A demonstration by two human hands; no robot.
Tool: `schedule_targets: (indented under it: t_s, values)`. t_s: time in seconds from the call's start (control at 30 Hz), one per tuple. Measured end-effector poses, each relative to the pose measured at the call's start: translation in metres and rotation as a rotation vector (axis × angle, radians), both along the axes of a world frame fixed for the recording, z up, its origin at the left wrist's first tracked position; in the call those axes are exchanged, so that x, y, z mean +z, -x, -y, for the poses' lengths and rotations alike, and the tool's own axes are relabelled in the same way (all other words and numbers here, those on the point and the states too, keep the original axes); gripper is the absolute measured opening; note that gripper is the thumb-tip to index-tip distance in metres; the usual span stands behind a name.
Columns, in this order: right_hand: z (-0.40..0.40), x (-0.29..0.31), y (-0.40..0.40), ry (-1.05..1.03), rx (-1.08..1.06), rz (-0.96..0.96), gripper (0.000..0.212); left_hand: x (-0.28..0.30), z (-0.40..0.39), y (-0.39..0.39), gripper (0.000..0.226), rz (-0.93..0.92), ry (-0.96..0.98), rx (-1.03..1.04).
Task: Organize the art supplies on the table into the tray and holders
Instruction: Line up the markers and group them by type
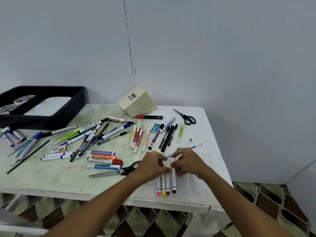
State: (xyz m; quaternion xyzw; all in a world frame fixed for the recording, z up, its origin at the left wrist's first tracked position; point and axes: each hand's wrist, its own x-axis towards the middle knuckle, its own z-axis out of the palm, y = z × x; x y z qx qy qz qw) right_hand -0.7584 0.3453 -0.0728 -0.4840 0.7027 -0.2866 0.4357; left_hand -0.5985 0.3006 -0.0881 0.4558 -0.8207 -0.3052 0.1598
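White-barrelled markers (166, 183) lie gathered at 6 o'clock; my left hand (151, 165) and right hand (188, 162) pinch them together, squaring the bundle for one lift.

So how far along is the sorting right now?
Barely started. Done: only tape rolls sit in the black tray. In hand: both the left hand and the right hand grip a bundle of small markers near the front edge. Left: loose markers and pens, two scissors, and the tipped beige holder.
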Motion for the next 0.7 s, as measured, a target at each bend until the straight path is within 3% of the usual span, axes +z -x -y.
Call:
schedule_targets:
  t_s: [0.2, 0.37, 0.57, 0.7]
  values:
    - [0.001, 0.0, -0.002, -0.034, 0.038, -0.042, 0.044, -0.001, 0.006, -0.015, 0.066, 0.138, 0.153, -0.216]
    - [-0.002, 0.001, 0.001, -0.089, 0.163, -0.189, 0.062, -0.005, 0.003, -0.02, 0.085, 0.322, 0.213, -0.335]
    - [-0.008, 0.003, -0.004, -0.032, 0.347, -0.525, 0.076, -0.007, 0.004, -0.022, 0.085, 0.328, 0.239, -0.358]
    - [-0.008, 0.0, -0.002, -0.017, 0.353, -0.545, 0.075, -0.008, 0.004, -0.021, 0.086, 0.31, 0.207, -0.349]
